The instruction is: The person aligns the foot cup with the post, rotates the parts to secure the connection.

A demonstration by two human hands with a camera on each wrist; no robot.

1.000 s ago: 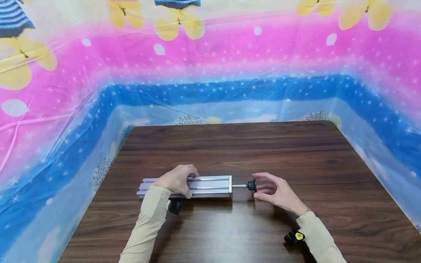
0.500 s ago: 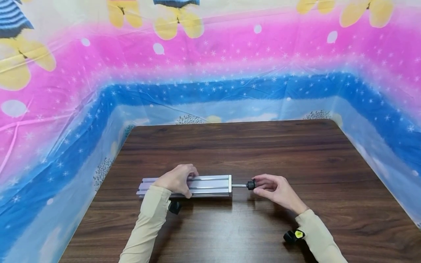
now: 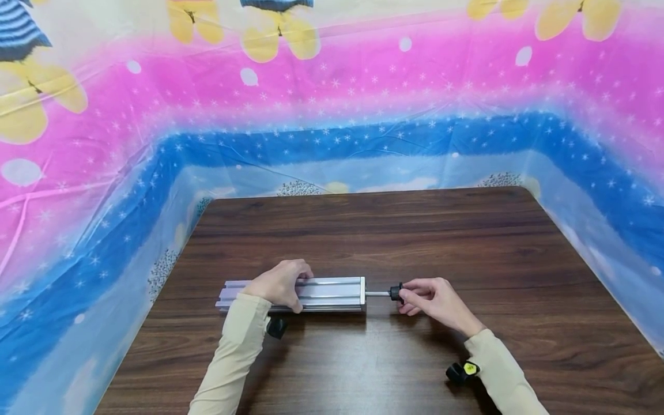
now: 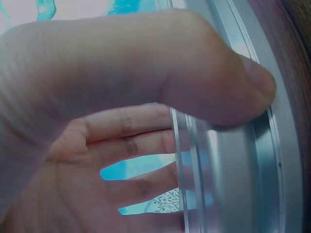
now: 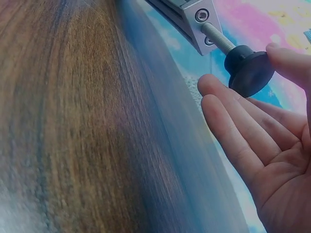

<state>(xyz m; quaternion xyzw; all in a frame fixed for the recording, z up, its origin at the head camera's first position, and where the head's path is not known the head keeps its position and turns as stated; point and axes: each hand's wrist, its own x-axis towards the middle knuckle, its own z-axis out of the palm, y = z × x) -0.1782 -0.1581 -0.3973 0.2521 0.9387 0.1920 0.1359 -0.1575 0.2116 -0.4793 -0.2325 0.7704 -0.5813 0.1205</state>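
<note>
A silver aluminium profile [image 3: 334, 293] with lengthwise grooves lies across the table. My left hand [image 3: 279, 283] grips it from above, the thumb [image 4: 243, 92] along the near side and the fingers over the far side. From the plate on its right end [image 5: 198, 24], which has two socket-head bolts, a threaded rod [image 5: 219, 39] sticks out. At the rod's tip sits a black levelling foot [image 5: 251, 73] with a round disc base. My right hand [image 3: 438, 302] pinches the disc's rim between thumb and fingers; its other fingers [image 5: 238, 131] extend below the foot.
The dark wood-grain table [image 3: 404, 230] has a patterned pink and blue cloth [image 3: 321, 104] hanging behind it and at both sides. Black camera mounts hang at both wrists, the right one [image 3: 459, 372] close above the tabletop.
My right hand's fingers have closed in on the foot's disc and shifted their hold around it, the thumb now over its near side. The left hand and the profile have stayed put.
</note>
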